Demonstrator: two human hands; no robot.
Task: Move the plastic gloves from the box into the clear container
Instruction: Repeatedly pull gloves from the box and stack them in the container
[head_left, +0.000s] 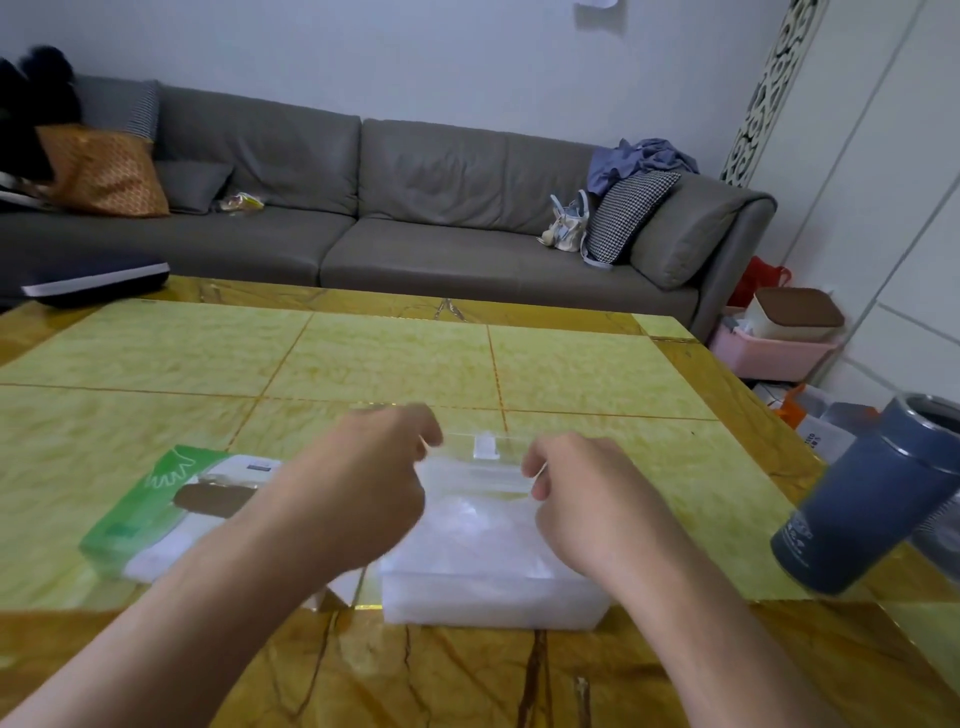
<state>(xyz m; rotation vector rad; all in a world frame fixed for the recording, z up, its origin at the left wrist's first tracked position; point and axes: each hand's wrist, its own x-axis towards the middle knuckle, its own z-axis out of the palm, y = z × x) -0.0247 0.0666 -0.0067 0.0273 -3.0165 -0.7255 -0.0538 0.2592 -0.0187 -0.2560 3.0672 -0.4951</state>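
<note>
Pinching noted at both sides of the clear hinged plastic lid (480, 470): left hand (363, 483) with fingers curled at the lid's 9 o'clock edge, right hand (587, 499) with fingertips nipping the 3 o'clock edge. Lid appears raised and tilted over the clear rectangular plastic container (493, 603); exact contact of the left fingertips blurred, not confirmed.

Thin translucent plastic gloves (478, 535) observed heaped inside the container, filling it close to the rim. Green and white cardboard glove box (156, 504) lying flat at 9 o'clock of the container, just beside it, brown opening facing up; remaining contents not visible. Judged: transfer largely done, closing of the lid in hand.

Recommended for the step: lower both edges evenly, keeping the lid level side to side. Check for glove film caught on the rim before pressing; tuck any stray film inward. Press at the small white latch tab (485, 447), 12 o'clock edge, to seat it.

Blue-grey cylindrical tumbler (872, 499) standing at 3 o'clock, well apart from the container on the yellow-green marbled tabletop (363, 358); right elbow to be kept clear of it.
</note>
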